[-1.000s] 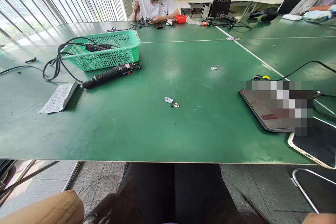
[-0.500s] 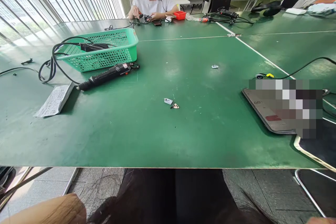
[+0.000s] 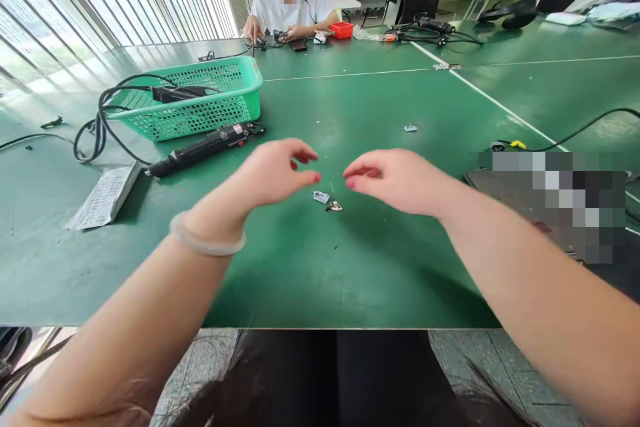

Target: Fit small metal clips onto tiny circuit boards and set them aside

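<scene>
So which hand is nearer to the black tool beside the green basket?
Left. The left hand is just to the right of the black tool; the right hand is farther right, past the left hand.

The silvery piece (image 3: 321, 197) is too small to identify.

Tabletop (image 3: 280, 280) green, white-lined; basket (image 3: 200, 119) mint, lattice-patterned; handheld tool (image 3: 203, 152) black; small part (image 3: 321, 197) whitish; wristband (image 3: 209, 245) white
</scene>
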The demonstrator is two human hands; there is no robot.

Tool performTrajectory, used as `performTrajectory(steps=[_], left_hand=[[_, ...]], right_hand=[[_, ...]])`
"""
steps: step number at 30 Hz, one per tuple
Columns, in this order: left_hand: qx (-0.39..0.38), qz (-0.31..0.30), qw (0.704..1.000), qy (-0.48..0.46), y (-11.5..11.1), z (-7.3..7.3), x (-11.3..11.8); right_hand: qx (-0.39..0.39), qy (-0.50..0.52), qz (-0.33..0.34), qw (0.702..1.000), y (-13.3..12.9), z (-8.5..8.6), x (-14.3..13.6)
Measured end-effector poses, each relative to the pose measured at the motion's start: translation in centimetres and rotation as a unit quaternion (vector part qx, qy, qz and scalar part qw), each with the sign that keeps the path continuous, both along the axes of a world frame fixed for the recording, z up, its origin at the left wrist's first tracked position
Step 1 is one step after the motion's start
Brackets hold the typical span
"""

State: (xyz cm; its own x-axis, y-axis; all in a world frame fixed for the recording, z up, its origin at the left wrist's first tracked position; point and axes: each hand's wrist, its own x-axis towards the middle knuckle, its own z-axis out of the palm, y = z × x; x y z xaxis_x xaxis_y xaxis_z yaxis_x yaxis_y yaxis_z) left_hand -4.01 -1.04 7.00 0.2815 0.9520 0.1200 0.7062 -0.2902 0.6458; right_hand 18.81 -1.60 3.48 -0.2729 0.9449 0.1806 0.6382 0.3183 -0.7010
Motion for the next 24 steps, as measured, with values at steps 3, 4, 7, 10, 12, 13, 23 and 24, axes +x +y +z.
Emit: performTrajectory(steps=[3, 4, 7, 10, 12, 13, 23, 24], left_hand=[[-0.028, -0.052, 0.982, 0.181, 1.0, -3.0, 1.1], [-0.021, -0.06, 0.977, 0.203, 1.3, -3.8, 1.3], [-0.016, -0.067, 0.974, 0.217, 1.7, -5.6, 1.4], [-0.01, -0.071, 0.978, 0.194, 1.6, -6.4, 1.0], [-0.004, -0.077, 0.981, 0.18, 1.5, -6.6, 0.7], [-0.002, -0.08, 0.982, 0.172, 1.5, -6.7, 0.6], [-0.032, -0.015, 0.997, 0.063, 1.4, -6.6, 0.6], [-0.042, -0.012, 0.998, 0.045, 1.4, -6.6, 0.6]], right_hand=[[-0.104, -0.112, 0.038, 0.988, 0.5, -0.8, -1.8], [-0.11, -0.122, 0.047, 0.985, 0.7, -1.2, -2.2], [-0.105, -0.107, 0.067, 0.986, 1.0, -2.3, -2.8], [-0.083, -0.088, 0.072, 0.99, 1.0, -3.3, -2.7], [-0.071, -0.086, 0.083, 0.99, 0.9, -3.8, -2.7], [-0.066, -0.085, 0.093, 0.99, 0.8, -4.1, -2.7], [-0.116, -0.036, 0.092, 0.988, 1.0, -4.6, -2.1], [-0.135, -0.014, 0.082, 0.987, 1.1, -4.7, -1.9]])
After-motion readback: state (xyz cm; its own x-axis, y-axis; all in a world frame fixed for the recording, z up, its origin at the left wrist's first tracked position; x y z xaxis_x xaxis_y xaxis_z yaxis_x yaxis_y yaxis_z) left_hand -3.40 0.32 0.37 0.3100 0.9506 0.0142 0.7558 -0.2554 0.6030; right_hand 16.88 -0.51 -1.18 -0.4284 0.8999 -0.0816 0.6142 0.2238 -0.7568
